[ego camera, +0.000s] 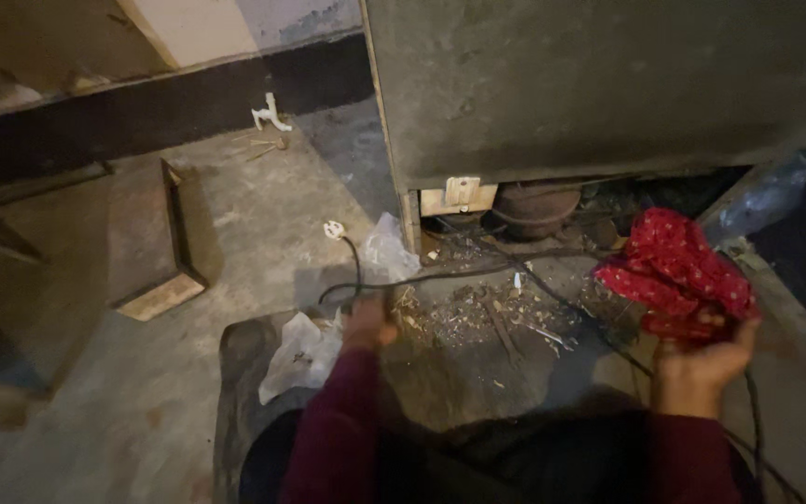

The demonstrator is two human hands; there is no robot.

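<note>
The right hand (701, 369) holds a red dotted cloth (675, 266), fingers closed on it. The left hand (368, 324), blurred, seems to grip a black cable (422, 277) on the floor (142, 401).

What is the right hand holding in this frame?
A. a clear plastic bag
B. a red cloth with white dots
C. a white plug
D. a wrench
B: the right hand is raised with its fingers closed around a bunched red cloth with white dots.
</note>
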